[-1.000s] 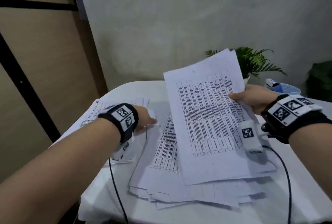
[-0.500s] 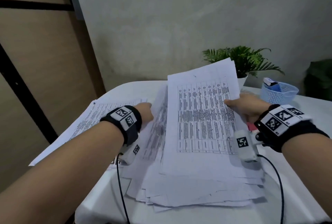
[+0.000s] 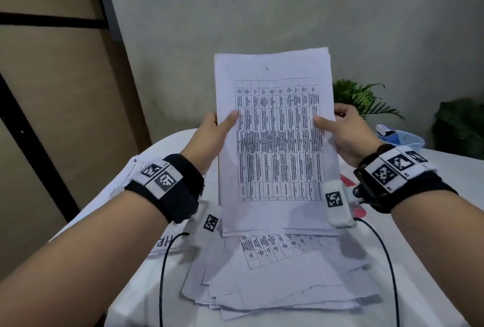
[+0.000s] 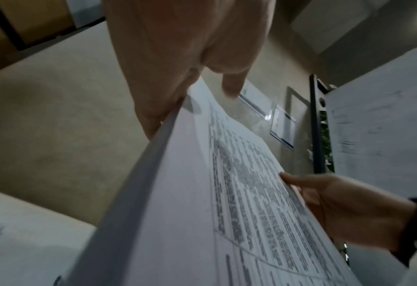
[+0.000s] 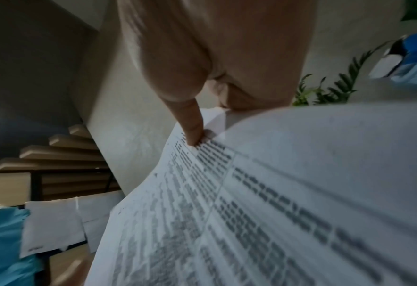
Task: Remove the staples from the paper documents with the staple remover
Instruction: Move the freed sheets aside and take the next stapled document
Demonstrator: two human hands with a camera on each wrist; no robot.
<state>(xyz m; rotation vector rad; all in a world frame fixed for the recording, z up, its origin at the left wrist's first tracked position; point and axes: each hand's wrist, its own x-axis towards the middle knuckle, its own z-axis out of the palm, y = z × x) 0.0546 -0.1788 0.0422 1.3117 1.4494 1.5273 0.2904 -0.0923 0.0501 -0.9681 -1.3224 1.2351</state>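
I hold a thick sheaf of printed table pages (image 3: 275,138) upright above the table, its lower edge near the loose pile. My left hand (image 3: 217,125) grips its left edge, thumb on the front page. My right hand (image 3: 340,127) grips the right edge the same way. In the left wrist view the sheaf (image 4: 202,193) runs edge-on from my left hand (image 4: 178,81) toward my right hand (image 4: 337,209). In the right wrist view my right hand's (image 5: 202,108) thumb presses the printed page (image 5: 276,193). No staple remover shows clearly in any view.
A loose pile of papers (image 3: 282,274) lies on the white table (image 3: 141,287) below the sheaf. More sheets (image 3: 123,182) lie at the left edge. A light blue basket (image 3: 403,138) and green plants (image 3: 364,98) stand at the back right. Something red (image 3: 348,182) lies under my right wrist.
My left hand left the papers on the table and took the sheaf's left edge. Both hands raised the sheaf from a slant over the pile to upright.
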